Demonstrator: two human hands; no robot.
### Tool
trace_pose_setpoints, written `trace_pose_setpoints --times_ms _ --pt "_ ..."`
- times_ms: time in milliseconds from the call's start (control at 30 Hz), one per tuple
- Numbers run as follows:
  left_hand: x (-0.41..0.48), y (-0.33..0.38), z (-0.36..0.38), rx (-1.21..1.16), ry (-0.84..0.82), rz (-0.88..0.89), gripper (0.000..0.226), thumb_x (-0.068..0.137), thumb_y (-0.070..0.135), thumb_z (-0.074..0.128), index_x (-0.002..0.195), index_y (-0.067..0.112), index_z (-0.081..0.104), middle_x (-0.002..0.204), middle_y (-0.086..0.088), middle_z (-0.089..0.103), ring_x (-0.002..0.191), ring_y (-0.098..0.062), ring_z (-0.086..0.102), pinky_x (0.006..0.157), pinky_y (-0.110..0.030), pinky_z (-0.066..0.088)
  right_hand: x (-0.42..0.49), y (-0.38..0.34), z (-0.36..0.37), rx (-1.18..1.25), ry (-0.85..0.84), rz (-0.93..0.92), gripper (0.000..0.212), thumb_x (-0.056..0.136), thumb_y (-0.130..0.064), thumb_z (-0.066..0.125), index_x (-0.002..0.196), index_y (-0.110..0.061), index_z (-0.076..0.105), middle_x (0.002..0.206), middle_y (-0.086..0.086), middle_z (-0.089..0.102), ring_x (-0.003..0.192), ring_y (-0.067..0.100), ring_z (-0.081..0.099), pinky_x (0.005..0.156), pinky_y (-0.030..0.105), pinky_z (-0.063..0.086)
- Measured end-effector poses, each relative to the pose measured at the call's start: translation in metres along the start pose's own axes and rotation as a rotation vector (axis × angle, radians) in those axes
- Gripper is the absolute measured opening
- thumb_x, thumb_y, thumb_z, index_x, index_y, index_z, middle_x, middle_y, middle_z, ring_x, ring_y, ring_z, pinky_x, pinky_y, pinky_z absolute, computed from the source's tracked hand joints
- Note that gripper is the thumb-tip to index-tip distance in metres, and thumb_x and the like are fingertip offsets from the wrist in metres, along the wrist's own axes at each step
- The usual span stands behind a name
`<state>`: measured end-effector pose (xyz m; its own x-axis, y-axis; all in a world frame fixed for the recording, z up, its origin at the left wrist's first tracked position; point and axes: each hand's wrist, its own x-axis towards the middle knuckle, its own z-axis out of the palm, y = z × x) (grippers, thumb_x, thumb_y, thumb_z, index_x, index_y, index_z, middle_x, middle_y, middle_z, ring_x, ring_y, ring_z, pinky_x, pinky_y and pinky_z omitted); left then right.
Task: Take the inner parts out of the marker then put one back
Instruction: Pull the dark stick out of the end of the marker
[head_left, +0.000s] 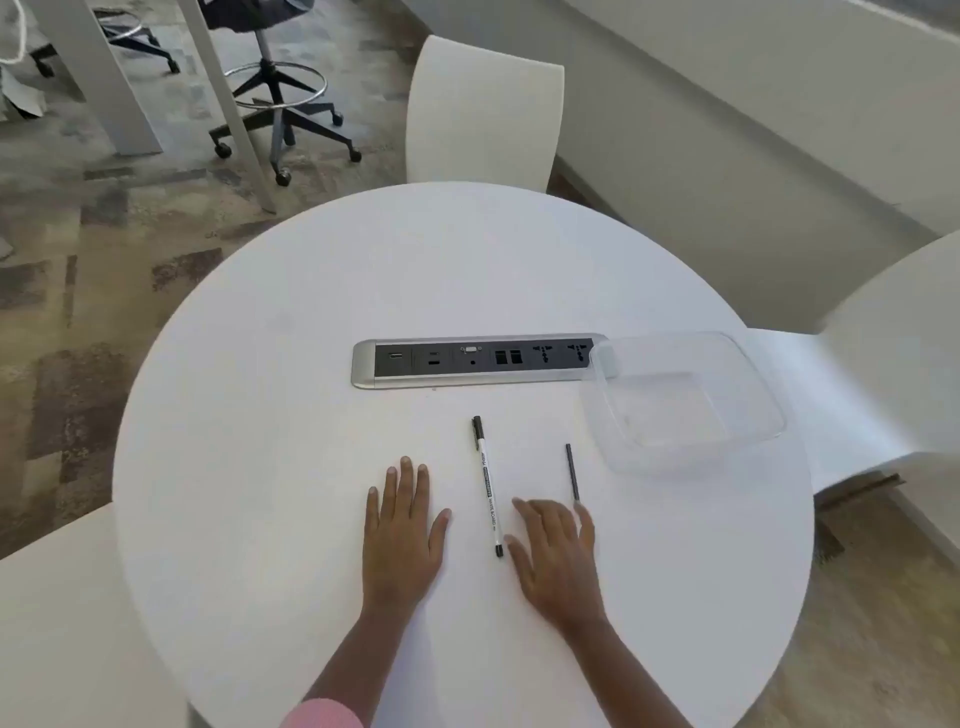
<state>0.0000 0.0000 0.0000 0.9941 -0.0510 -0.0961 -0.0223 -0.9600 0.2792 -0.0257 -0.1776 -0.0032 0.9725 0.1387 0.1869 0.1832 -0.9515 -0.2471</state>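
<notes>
A white marker (487, 486) with a black cap and black end plug lies lengthwise on the round white table (291, 415), between my two hands. A thin dark grey inner rod (572, 472) lies apart from it, to the right. My left hand (402, 538) rests flat on the table left of the marker, fingers straight. My right hand (556, 556) lies flat just right of the marker's near end, its fingertips close to the rod's near end. Neither hand holds anything.
A clear plastic tray (685, 402) sits at the right, overlapping the end of a silver and black power socket strip (478, 360) set in the table's middle. White chairs (483, 109) stand around the table.
</notes>
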Motion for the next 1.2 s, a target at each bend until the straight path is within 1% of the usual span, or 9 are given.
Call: trace_pose_setpoints --times_ms 133,300,367,433,500,667,833,933,1200 --pt "-0.002 0.003 -0.005 -0.014 -0.023 -0.054 0.077 0.096 0.044 0.001 0.124 0.000 0.056 0.132 -0.021 0.054 0.118 -0.038 0.054 0.105 -0.046 0.030 -0.002 -0.015 -0.004 -0.017 -0.029 0.002 0.055 0.083 -0.056 0.037 0.110 -0.014 0.061 0.089 -0.003 0.066 0.081 0.016 0.060 0.072 0.032 0.046" --pt "0.001 0.012 -0.011 0.017 -0.076 -0.064 0.077 0.097 0.041 -0.001 0.119 -0.001 0.060 0.126 -0.024 0.058 0.113 -0.040 0.058 0.088 -0.053 0.048 0.012 -0.023 -0.014 0.026 -0.073 0.027 0.043 0.069 -0.036 0.069 0.104 -0.012 0.064 0.074 -0.003 0.065 0.063 0.017 0.061 0.053 0.022 0.049" --pt "0.003 0.015 -0.008 -0.017 -0.047 -0.056 0.063 0.098 0.037 0.009 0.130 0.002 0.050 0.139 -0.023 0.046 0.127 -0.037 0.046 0.102 -0.046 0.040 0.015 -0.023 -0.014 0.100 -0.103 0.072 0.046 0.063 -0.020 0.078 0.105 -0.008 0.064 0.072 0.001 0.064 0.063 0.019 0.062 0.053 0.022 0.052" --pt "0.004 0.017 -0.001 -0.051 -0.072 -0.064 0.050 0.099 0.033 0.023 0.144 0.011 0.029 0.155 -0.014 0.018 0.144 -0.027 0.015 0.117 -0.034 0.014 0.019 -0.019 -0.013 0.221 -0.137 0.137 0.044 0.076 -0.011 0.065 0.119 -0.005 0.054 0.087 0.008 0.064 0.081 0.024 0.062 0.066 0.029 0.053" --pt "0.004 0.022 0.005 -0.155 -0.045 -0.091 0.048 0.099 0.031 0.028 0.145 0.015 0.027 0.158 -0.007 0.013 0.146 -0.020 0.004 0.117 -0.028 0.005 0.022 -0.014 -0.015 0.386 -0.228 0.251 0.041 0.088 -0.011 0.049 0.129 -0.009 0.043 0.101 0.008 0.059 0.099 0.023 0.054 0.080 0.029 0.047" --pt "-0.005 0.052 -0.006 -0.585 0.086 -0.238 0.038 0.096 0.023 0.043 0.130 0.008 0.049 0.141 -0.005 0.048 0.139 -0.018 0.028 0.107 -0.023 0.025 0.025 -0.005 -0.031 0.737 -0.194 0.416 0.020 0.089 -0.011 0.052 0.107 -0.013 0.060 0.098 0.002 0.060 0.079 0.008 0.056 0.069 0.010 0.043" --pt "-0.002 0.077 -0.024 -1.400 -0.055 -0.549 0.012 0.093 0.019 0.052 0.091 0.015 0.063 0.093 -0.007 0.067 0.087 -0.020 0.061 0.075 -0.026 0.050 0.023 0.008 -0.053 0.871 -0.157 0.369 0.017 0.086 -0.006 0.058 0.094 -0.019 0.066 0.089 -0.007 0.062 0.074 -0.001 0.058 0.064 0.004 0.042" --pt "0.000 0.081 -0.034 -1.840 -0.114 -0.666 0.011 0.092 0.011 0.051 0.095 0.008 0.061 0.088 -0.007 0.069 0.078 -0.018 0.067 0.061 -0.021 0.057 0.020 0.014 -0.064 0.895 -0.146 0.327 0.022 0.085 -0.003 0.059 0.089 -0.023 0.067 0.087 -0.013 0.063 0.079 -0.008 0.057 0.064 0.004 0.042" --pt "-0.006 0.086 -0.043 -2.108 -0.050 -0.760 0.010 0.090 0.001 0.049 0.087 0.001 0.059 0.072 -0.008 0.074 0.063 -0.016 0.072 0.059 -0.023 0.059 0.015 0.030 -0.084 0.824 -0.016 0.217 0.026 0.082 0.002 0.062 0.095 -0.020 0.066 0.087 -0.006 0.063 0.080 -0.007 0.059 0.066 0.003 0.043"
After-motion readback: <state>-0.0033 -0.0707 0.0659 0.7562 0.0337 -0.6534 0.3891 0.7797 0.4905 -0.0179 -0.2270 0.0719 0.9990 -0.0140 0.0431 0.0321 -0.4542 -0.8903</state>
